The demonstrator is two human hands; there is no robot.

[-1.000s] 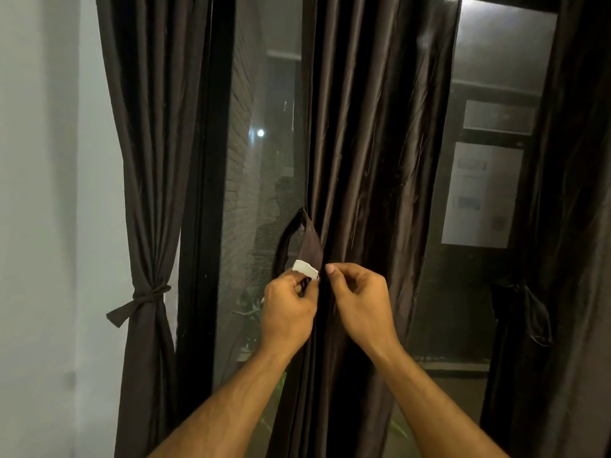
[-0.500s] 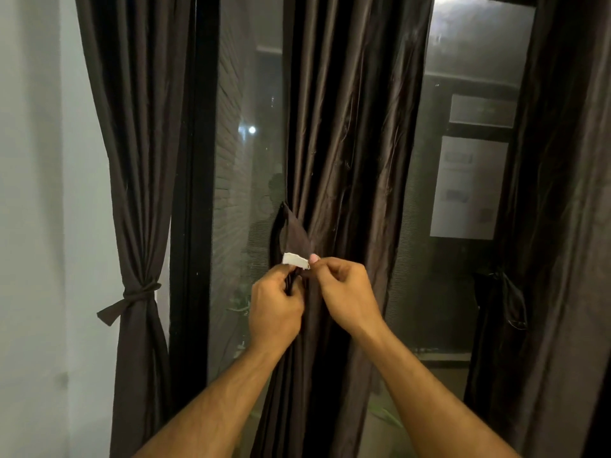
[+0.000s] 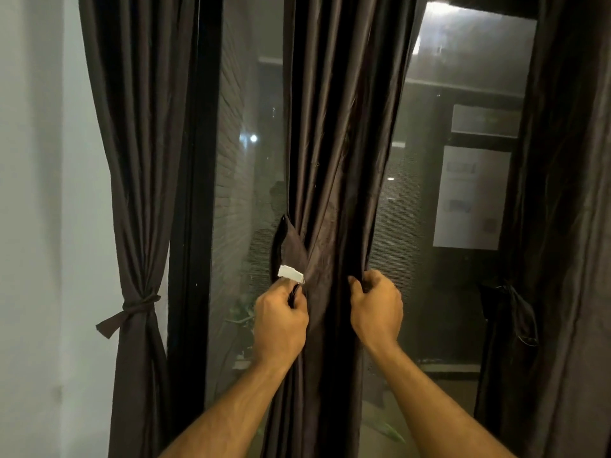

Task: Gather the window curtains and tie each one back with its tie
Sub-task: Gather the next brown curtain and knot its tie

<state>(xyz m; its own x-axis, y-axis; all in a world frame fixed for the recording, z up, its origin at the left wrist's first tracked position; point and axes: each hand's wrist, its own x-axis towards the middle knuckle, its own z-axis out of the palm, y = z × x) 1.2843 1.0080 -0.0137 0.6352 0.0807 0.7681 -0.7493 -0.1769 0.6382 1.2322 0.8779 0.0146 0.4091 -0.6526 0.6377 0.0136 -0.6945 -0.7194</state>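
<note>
A dark brown middle curtain (image 3: 334,153) hangs gathered in front of the window. Its tie (image 3: 292,251), a dark fabric strip with a white tag (image 3: 291,272), sticks up at the curtain's left edge. My left hand (image 3: 281,320) pinches the tie just below the tag. My right hand (image 3: 377,309) grips the curtain's right edge, fingers curled round the fabric. The left curtain (image 3: 139,180) is bound by a knotted tie (image 3: 130,312). The right curtain (image 3: 568,226) hangs at the frame's right edge with a dark tie (image 3: 515,312) hanging loosely at its left side.
A black window frame post (image 3: 195,193) stands between the left and middle curtains. Glass panes (image 3: 439,209) behind show reflections and a pale sheet. A light wall (image 3: 36,226) fills the far left.
My right hand has left the tie's end by the tag and moved right to grip the middle curtain's right edge. My left hand still holds the tie.
</note>
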